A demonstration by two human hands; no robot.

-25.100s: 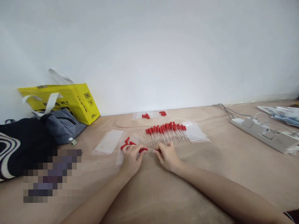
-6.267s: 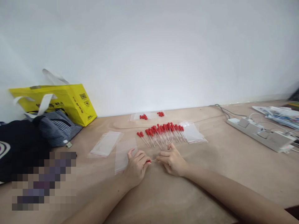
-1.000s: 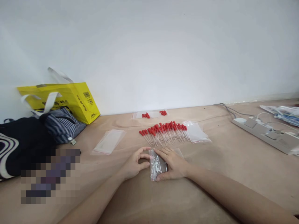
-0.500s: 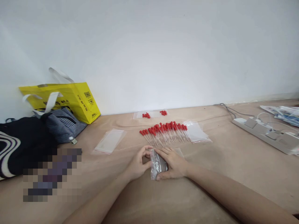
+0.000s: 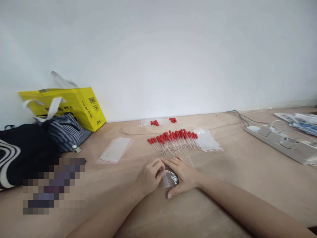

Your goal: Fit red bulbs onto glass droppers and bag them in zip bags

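Note:
A small clear zip bag (image 5: 169,178) lies on the table between my hands. My left hand (image 5: 151,175) pinches its left edge near the top, thumb against curled fingers. Over the bag's right part rests my right hand (image 5: 183,175), fingers spread and thumb apart, hiding some of it. Just beyond my hands, several clear droppers with red bulbs (image 5: 173,138) are laid in a row. Flat clear bags (image 5: 210,141) sit at the right end of that row, and another stack of bags (image 5: 116,150) is to the left.
At the back are more bags with red-tipped pieces (image 5: 155,122). A yellow bag (image 5: 84,105), a striped pouch (image 5: 69,132) and a black bag (image 5: 32,152) stand at left. A power strip (image 5: 279,143) with cables and blue-white packets (image 5: 302,122) are at right.
My left fingers have closed on the bag's edge, where they were loosely curved before. My right thumb has come off the bag and moved slightly nearer to me.

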